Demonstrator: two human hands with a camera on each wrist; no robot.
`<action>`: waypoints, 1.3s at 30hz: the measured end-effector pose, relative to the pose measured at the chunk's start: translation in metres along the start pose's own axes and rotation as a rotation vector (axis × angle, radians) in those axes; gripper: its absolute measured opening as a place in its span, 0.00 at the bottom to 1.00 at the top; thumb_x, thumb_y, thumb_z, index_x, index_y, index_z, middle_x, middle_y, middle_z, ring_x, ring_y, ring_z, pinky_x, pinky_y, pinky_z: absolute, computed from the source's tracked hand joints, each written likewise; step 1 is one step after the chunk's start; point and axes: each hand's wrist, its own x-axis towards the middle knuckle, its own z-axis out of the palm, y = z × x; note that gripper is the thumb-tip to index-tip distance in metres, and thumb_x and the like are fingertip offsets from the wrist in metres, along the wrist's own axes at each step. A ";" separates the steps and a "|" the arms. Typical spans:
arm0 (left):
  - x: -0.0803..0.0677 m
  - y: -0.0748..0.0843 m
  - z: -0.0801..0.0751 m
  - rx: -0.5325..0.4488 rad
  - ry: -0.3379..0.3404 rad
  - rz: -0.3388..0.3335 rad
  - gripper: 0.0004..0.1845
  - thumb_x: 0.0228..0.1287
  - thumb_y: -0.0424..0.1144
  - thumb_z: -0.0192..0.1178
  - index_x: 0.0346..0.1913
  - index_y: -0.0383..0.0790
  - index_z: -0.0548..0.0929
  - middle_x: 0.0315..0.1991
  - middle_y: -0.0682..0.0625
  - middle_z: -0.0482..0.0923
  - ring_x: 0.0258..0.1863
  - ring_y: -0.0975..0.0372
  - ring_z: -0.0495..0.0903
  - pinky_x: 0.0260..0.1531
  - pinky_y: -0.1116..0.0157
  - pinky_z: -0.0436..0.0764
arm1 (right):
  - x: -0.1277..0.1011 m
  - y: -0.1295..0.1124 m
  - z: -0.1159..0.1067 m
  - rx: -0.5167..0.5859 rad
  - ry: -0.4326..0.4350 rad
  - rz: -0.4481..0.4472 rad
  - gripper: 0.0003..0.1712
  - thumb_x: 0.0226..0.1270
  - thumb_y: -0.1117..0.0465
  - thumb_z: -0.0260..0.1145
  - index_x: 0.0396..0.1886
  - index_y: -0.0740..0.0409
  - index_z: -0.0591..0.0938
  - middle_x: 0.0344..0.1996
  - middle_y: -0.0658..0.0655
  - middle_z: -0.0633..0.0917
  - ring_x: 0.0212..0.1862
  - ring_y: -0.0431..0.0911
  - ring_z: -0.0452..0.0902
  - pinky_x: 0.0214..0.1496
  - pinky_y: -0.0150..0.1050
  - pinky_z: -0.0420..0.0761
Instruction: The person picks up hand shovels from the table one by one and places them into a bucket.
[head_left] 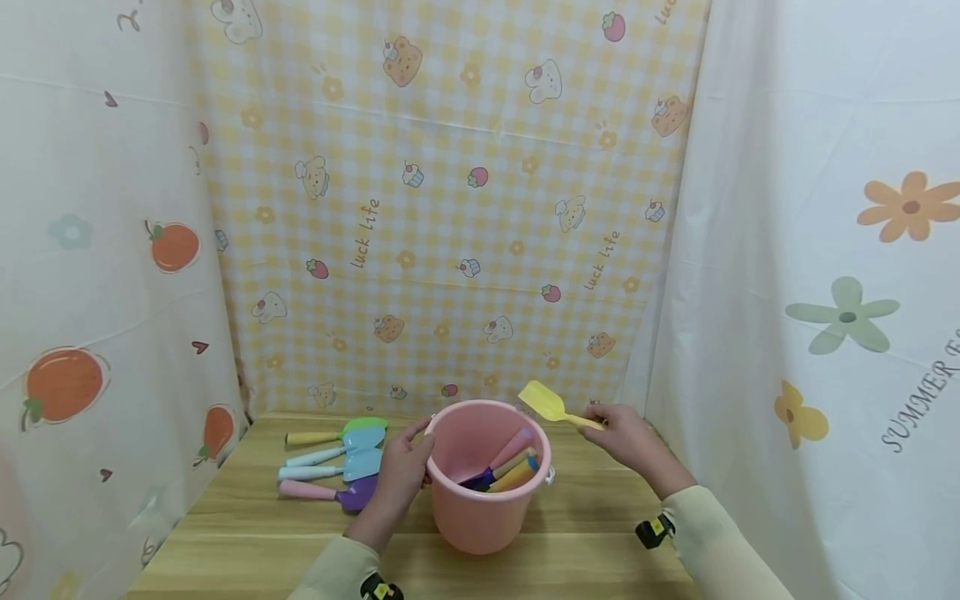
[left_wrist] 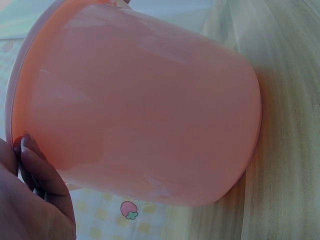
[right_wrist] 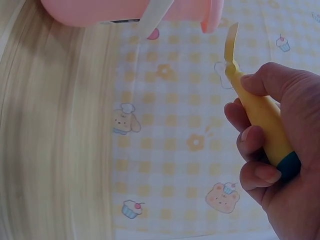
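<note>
A pink bucket (head_left: 480, 521) stands upright on the wooden table. My left hand (head_left: 403, 468) grips its rim at the left side, fingers curled over the edge as the left wrist view shows. Inside the bucket lie several toy shovels, with a pink handle (head_left: 512, 448) and a yellow-orange handle (head_left: 513, 477) leaning toward the right wall. My right hand (head_left: 626, 437) holds a yellow toy shovel (head_left: 545, 402) by its handle, just right of the bucket and above rim height. In the right wrist view the handle (right_wrist: 267, 122) ends in a dark teal tip, with fingers and thumb wrapped round it.
Left of the bucket several toy shovels lie in a row: a green one (head_left: 366, 427), two light blue ones and a purple one (head_left: 356, 494) with a pink handle. A checked curtain (head_left: 450, 208) hangs behind the table (head_left: 592, 550), with white printed curtains at both sides.
</note>
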 end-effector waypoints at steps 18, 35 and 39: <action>0.004 -0.003 -0.002 -0.005 -0.009 -0.010 0.26 0.83 0.42 0.61 0.78 0.40 0.80 0.17 0.51 0.75 0.16 0.62 0.77 0.20 0.67 0.79 | 0.002 -0.021 0.003 0.015 -0.010 -0.092 0.05 0.75 0.62 0.76 0.45 0.58 0.93 0.33 0.47 0.88 0.32 0.43 0.79 0.33 0.38 0.82; 0.004 -0.004 -0.002 0.006 -0.011 -0.012 0.25 0.84 0.42 0.60 0.78 0.40 0.80 0.18 0.51 0.75 0.17 0.61 0.77 0.20 0.67 0.79 | 0.004 -0.033 0.011 0.004 -0.047 -0.155 0.03 0.74 0.61 0.76 0.41 0.55 0.92 0.30 0.45 0.86 0.30 0.41 0.77 0.31 0.36 0.80; 0.004 -0.003 -0.002 0.005 -0.015 -0.016 0.26 0.84 0.42 0.59 0.78 0.41 0.79 0.18 0.50 0.76 0.17 0.61 0.77 0.21 0.67 0.80 | 0.004 -0.037 0.011 -0.003 -0.071 -0.160 0.03 0.76 0.59 0.76 0.41 0.54 0.91 0.29 0.45 0.86 0.28 0.41 0.76 0.30 0.36 0.79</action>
